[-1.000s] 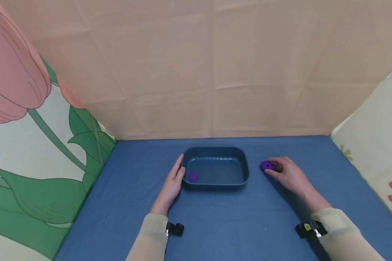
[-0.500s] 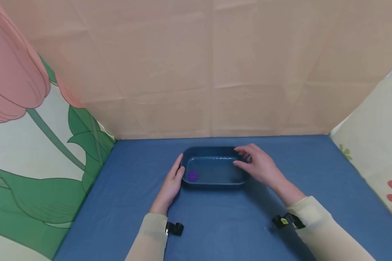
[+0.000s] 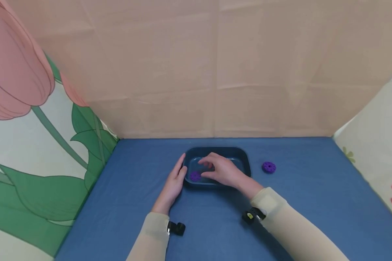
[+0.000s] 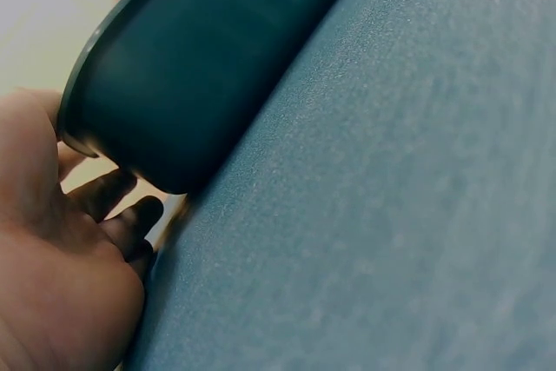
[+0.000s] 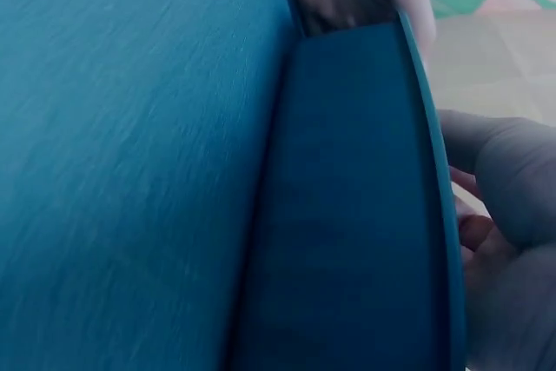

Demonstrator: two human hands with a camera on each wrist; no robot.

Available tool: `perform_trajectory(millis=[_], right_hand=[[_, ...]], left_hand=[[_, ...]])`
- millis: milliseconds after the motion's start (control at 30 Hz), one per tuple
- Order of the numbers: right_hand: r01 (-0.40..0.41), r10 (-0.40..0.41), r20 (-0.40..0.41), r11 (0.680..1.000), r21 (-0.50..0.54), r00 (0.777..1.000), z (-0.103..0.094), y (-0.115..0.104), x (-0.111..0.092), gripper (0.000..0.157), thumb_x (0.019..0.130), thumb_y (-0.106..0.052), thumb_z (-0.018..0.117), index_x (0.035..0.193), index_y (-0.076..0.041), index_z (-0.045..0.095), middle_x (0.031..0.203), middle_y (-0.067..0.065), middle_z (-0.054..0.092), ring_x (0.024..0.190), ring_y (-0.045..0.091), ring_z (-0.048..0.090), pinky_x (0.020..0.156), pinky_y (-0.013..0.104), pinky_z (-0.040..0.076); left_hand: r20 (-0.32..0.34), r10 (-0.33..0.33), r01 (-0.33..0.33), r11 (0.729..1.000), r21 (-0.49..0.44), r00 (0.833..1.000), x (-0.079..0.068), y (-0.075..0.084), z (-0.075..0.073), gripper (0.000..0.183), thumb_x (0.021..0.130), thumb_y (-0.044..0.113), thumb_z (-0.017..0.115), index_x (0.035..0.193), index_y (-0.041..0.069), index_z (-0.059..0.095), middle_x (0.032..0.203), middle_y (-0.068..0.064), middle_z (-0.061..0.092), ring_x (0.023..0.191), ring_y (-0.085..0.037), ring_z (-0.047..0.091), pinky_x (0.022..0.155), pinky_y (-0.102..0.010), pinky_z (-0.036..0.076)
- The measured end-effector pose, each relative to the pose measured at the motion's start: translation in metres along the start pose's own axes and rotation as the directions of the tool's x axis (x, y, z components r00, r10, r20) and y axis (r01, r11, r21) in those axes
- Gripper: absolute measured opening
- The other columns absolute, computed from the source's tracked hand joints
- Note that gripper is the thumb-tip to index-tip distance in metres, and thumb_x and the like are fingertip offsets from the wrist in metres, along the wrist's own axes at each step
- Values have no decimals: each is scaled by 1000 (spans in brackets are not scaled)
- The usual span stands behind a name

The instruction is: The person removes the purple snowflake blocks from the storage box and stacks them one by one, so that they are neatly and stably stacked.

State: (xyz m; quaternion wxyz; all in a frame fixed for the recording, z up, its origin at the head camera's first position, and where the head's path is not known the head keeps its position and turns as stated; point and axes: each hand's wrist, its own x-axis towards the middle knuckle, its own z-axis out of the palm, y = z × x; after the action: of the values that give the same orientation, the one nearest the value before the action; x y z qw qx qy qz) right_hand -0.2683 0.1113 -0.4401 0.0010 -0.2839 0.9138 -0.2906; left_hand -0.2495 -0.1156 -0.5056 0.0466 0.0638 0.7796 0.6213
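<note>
At the left end of a dark blue rectangular tray [image 3: 217,185], my left hand [image 3: 171,185] holds on, its thumb at the rim and its fingers against the outer wall. In the left wrist view, several fingers [image 4: 113,206] bend beside the tray's lower corner. Over the inside of the tray hovers my right hand [image 3: 223,170], thumb and fingers apart with nothing between them. Just left of its thumb tip, a purple round disc with holes [image 3: 195,176] lies on the tray floor. A second purple disc [image 3: 269,167] lies on the cloth right of the tray.
A blue cloth [image 3: 143,163] covers the table under the tray. Behind it hangs a beige sheet [image 3: 212,72]. Flower-printed panels stand at the left [image 3: 52,163] and right [image 3: 375,145].
My right hand lets go of the purple disc on the right, leaving it on the cloth, and moves left over the tray. The left hand stays at the tray's left end.
</note>
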Motion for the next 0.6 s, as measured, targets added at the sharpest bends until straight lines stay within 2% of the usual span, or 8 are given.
perform_trajectory(millis=[200, 500, 600], right_hand=[[44, -47, 70, 998, 47, 996, 9, 1, 15, 42, 84, -25, 79, 123, -13, 68, 105, 4, 62, 91, 18, 62, 78, 34, 52], [49, -48, 165, 999, -4, 985, 24, 9, 27, 40, 85, -25, 77, 122, -13, 68, 106, 3, 61, 92, 19, 62, 80, 33, 52], [41, -36, 206, 999, -18, 978, 29, 11, 29, 41, 86, -26, 77, 124, -14, 68, 110, 2, 61, 95, 18, 61, 83, 32, 51]], left_hand=[[1, 0, 0, 1000, 5, 1000, 1, -1, -1, 56, 97, 63, 39, 150, 52, 24, 154, 25, 21, 144, -10, 15, 115, -54, 15], [7, 5, -5, 1000, 1, 1000, 0, -1, -1, 54, 97, 63, 39, 148, 55, 24, 153, 27, 20, 144, -9, 15, 115, -52, 15], [10, 10, -10, 1000, -1, 1000, 0, -1, 0, 52, 100, 58, 39, 149, 53, 23, 154, 26, 20, 145, -9, 14, 115, -53, 15]])
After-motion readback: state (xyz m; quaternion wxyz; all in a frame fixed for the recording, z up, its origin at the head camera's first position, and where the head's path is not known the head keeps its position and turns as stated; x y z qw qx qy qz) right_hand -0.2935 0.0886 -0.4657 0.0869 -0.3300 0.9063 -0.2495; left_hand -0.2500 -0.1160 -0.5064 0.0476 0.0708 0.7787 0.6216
